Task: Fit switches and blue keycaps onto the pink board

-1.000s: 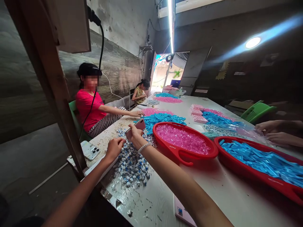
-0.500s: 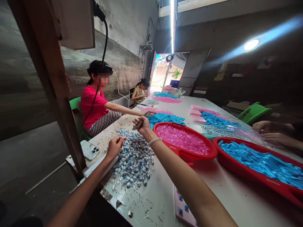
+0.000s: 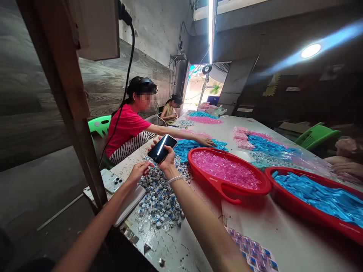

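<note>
Scuffed table (image 3: 198, 241), heaped keyboard switches (image 3: 159, 200); right hand (image 3: 168, 160) grips glossy smartphone (image 3: 161, 148).

Small piecework workshop: long shared bench (image 3: 286, 223) heaped with pink and blue plastic parts (image 3: 224, 170), red trays (image 3: 207, 177), seated workers (image 3: 126, 128), bare concrete wall (image 3: 153, 34).

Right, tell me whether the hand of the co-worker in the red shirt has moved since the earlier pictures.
Yes. The co-worker's hand has moved along the pile of blue plastic pieces, from the end nearest the co-worker to over its middle.
</note>
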Demonstrator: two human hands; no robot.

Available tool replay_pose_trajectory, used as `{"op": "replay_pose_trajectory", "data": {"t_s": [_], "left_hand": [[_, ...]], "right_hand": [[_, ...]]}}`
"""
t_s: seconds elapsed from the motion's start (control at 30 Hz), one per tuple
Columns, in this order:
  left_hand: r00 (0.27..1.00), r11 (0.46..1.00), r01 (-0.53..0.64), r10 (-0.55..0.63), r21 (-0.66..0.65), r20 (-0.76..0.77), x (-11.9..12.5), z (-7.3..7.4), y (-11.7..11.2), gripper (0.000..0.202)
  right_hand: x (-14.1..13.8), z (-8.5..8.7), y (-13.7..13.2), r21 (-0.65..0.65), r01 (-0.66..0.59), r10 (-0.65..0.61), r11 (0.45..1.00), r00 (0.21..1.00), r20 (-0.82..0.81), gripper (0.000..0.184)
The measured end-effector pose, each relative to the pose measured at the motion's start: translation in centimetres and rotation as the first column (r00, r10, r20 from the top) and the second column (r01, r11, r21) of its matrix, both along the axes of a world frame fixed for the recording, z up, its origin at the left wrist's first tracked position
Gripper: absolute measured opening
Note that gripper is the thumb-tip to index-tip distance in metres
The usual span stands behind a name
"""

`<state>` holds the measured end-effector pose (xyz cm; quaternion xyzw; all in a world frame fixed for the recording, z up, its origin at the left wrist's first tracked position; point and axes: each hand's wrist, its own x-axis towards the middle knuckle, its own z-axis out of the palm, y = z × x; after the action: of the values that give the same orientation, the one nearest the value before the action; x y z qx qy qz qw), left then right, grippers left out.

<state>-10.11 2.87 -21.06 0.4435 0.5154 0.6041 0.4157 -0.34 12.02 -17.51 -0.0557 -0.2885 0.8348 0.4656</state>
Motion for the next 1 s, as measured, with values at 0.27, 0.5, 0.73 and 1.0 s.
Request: {"op": "replay_pose_trajectory", "data": {"t_s": [0.27,0.5,0.73,1.0], "left_hand": [[0.999,0.999,-0.053,0.053,-0.010,-0.004,0.1,0.0,-0.2,0.047],[0.993,0.992,-0.119,0.120,0.026,-0.022,0.8,0.0,0.1,0.050],[0.988,0.990,-0.138,0.140,0.039,-0.057,0.7,0.2,0.1,0.049],[0.977,0.986,-0.165,0.166,0.019,-0.136,0.5,-0.1,0.1,0.045]], "right_hand": [[-0.4,-0.6,-0.1,-0.010,0.027,-0.027,1.000,0.998,0.055,0.038],[-0.6,-0.3,-0.2,-0.001,0.046,-0.046,0.999,0.994,0.103,0.035],[-0.8,0.1,-0.8,-0.015,0.120,-0.116,0.993,0.982,0.149,0.034],[-1.2,0.1,-1.2,0.012,0.055,-0.057,0.998,0.990,0.130,0.033]]}}
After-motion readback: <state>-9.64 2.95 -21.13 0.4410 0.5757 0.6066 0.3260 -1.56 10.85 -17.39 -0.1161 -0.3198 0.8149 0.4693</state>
